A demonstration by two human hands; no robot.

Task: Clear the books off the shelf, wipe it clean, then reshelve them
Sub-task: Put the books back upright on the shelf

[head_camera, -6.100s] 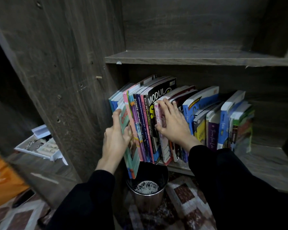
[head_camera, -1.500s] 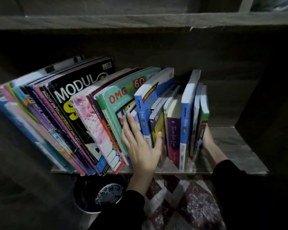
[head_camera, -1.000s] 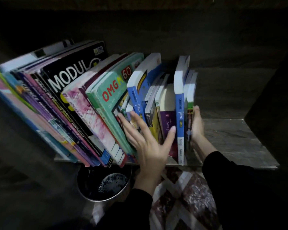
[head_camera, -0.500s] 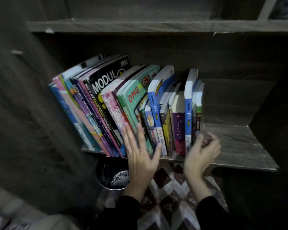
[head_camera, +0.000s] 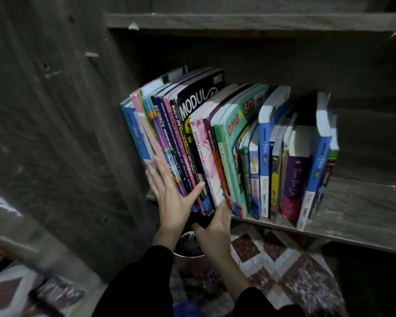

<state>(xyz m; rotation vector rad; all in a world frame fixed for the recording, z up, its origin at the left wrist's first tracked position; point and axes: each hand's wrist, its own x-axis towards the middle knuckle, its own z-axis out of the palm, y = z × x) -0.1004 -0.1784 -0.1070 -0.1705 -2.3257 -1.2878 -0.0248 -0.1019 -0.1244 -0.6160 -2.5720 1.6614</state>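
Head view, single frame, dim light. Landmark used throughout: the black MODUL book (head_camera: 200,104).

The row of books (head_camera: 226,152) stood on the shelf (head_camera: 357,202), spines outward, all leaning somewhat. The shelf board to the far right of the MODUL book lay bare.

Left hand (head_camera: 172,197): open and flat, fingers spread, palm against the outer face of the thin workbooks left of the MODUL book, thumb across the lower spines below it. It pressed; it did not enclose anything.

Right hand (head_camera: 215,223): fingers together, at the foot of the spines just right of and below the MODUL book, near the pink-flowered book (head_camera: 204,161). Fingertips appeared to touch the front edge; whether any were hooked under a book could not be told.

Judgement: the step looked like squaring up or gathering the left-hand bundle between two palms. Whether this was for taking out or for putting back could not be decided from this frame.

To do it well: press evenly from both sides, keep the lower edges flat on the board, and support the base, since the thin covers would likely fan out or slide forward.

Risk: a metal bin (head_camera: 188,245) stood directly below the MODUL book, so a slipped book might drop in.
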